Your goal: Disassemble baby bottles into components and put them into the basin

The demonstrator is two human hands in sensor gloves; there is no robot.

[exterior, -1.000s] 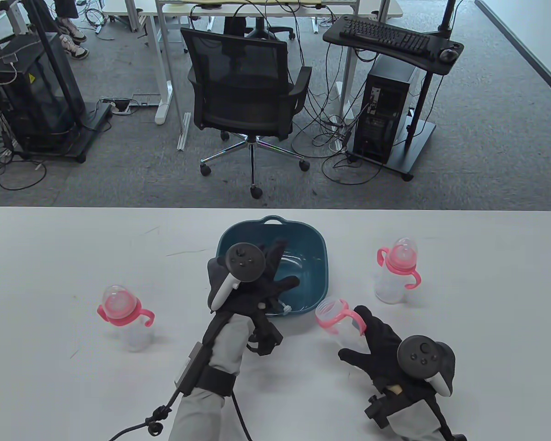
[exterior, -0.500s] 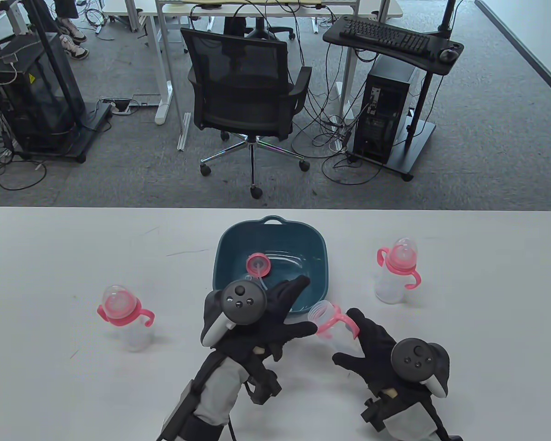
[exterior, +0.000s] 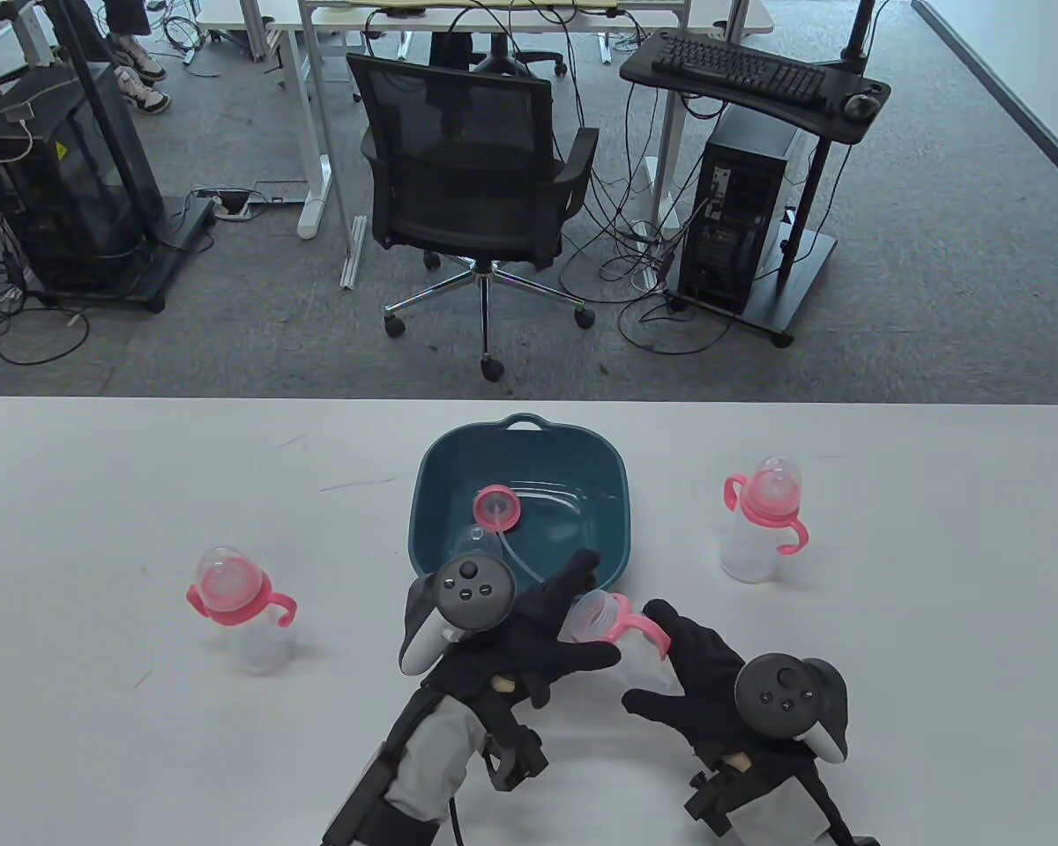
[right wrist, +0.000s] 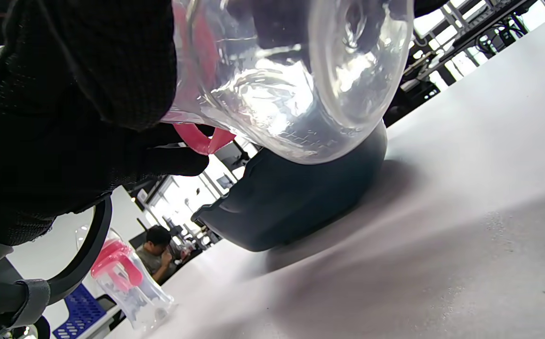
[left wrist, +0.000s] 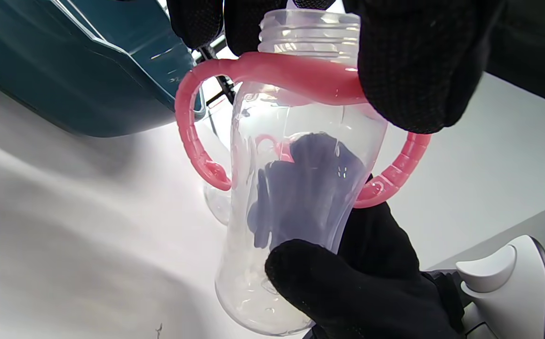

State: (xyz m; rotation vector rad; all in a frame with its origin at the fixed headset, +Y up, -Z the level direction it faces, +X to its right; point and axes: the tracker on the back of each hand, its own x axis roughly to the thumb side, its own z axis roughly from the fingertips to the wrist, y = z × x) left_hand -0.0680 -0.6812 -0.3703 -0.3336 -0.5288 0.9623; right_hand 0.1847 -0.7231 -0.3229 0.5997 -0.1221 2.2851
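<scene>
- Since a second ago, the left hand [exterior: 529, 630] has come back out of the basin [exterior: 522, 441] to the opened bottle [exterior: 601, 617], and the right hand [exterior: 701, 674] has carried that bottle from the basin's 5 o'clock corner toward 6 o'clock; a pink collar with nipple [exterior: 496, 508] now lies uncovered inside the basin.
- White table [exterior: 97, 493]: its near edge is cut off by the frame.
- Basin: sits at table centre; its 6 o'clock rim is hidden behind the left hand's tracker.
- Left hand: fingers curl round the bottle's threaded neck and pink handle ring [left wrist: 300, 75], seen close in the left wrist view; the thumb covers part of the ring.
- Right hand: its fingers wrap the bottle's lower body [right wrist: 300, 84]; the table view hides most of that body.
- Two capped bottles stand apart, one at 9 o'clock [exterior: 234, 608], one at 3 o'clock [exterior: 761, 520] of the basin.
- A clear part [exterior: 480, 539] lies beside the collar; what it is cannot be made out.
</scene>
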